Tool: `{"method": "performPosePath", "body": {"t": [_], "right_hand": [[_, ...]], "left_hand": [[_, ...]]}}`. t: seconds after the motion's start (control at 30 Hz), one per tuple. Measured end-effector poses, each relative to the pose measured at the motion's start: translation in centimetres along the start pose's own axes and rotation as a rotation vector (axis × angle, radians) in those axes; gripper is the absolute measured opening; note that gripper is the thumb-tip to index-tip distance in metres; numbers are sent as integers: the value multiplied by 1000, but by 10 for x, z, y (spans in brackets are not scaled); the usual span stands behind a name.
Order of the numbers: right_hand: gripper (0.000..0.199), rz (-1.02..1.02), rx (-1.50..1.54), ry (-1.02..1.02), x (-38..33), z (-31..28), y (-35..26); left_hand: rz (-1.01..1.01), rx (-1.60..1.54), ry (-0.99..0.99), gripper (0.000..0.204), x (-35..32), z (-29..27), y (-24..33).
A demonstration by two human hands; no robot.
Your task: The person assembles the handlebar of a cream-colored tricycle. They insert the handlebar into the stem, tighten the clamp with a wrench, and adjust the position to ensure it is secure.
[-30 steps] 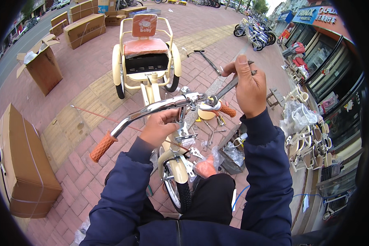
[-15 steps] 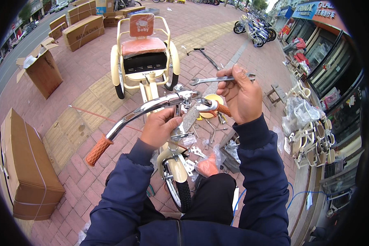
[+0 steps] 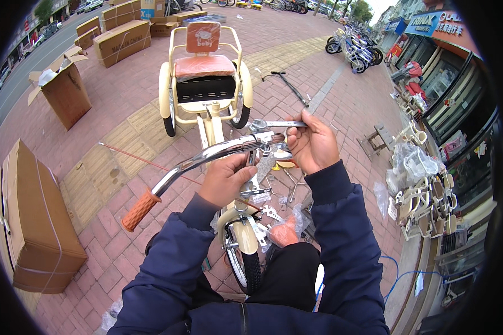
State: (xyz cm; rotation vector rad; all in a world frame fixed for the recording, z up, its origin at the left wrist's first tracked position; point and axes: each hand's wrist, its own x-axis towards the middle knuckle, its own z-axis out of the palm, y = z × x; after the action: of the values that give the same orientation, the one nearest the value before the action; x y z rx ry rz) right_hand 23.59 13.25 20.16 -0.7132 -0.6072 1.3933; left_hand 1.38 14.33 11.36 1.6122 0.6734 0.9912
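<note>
Closest in, two forearms in dark blue sleeves rise from the lower edge over the cream front mudguard [image 3: 237,237] and black front tyre [image 3: 250,272] of a child's tricycle. The left hand [image 3: 224,180] is bent at the wrist with its fingers curled shut around the chrome handlebar [image 3: 207,159] just below the stem, palm facing away from the camera. From there the bar sweeps down and left to an orange grip [image 3: 140,210] hanging over the brick pavement. The right hand [image 3: 313,146] sits slightly higher and to the right, knuckles up, thumb and fingers pinched closed on the shaft of a silver wrench [image 3: 276,124], which lies nearly level with its ring end pointing left, over the top of the stem clamp [image 3: 265,139]. Loose metal parts and clear plastic bags [image 3: 288,223] lie on the bricks beneath the hands. Beyond them stands the tricycle's rear: cream frame, orange seat [image 3: 203,65] and two rear wheels. Cardboard boxes [image 3: 36,223] stand along the pavement's left edge.
</note>
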Motion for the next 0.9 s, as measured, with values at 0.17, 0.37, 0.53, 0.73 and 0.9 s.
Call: {"method": "performPosePath", "body": {"t": [0.17,0.37,0.53,0.73,0.9], "right_hand": [[16,71,-54,65,13,3,-2],[17,-45,-72,117,-8,6,5],[19,-232,-80,115,-45,24,16],[22,-422,-334,101,-84,68,18],[20,-730,-1149,13,-91,93,12]], "left_hand": [[10,-2,18,24,-1,2,1],[3,63,14,22,1,1,-3],[-4,78,9,21,1,2,-3],[5,64,14,21,2,4,-2],[69,34,45,24,3,7,-2]]}}
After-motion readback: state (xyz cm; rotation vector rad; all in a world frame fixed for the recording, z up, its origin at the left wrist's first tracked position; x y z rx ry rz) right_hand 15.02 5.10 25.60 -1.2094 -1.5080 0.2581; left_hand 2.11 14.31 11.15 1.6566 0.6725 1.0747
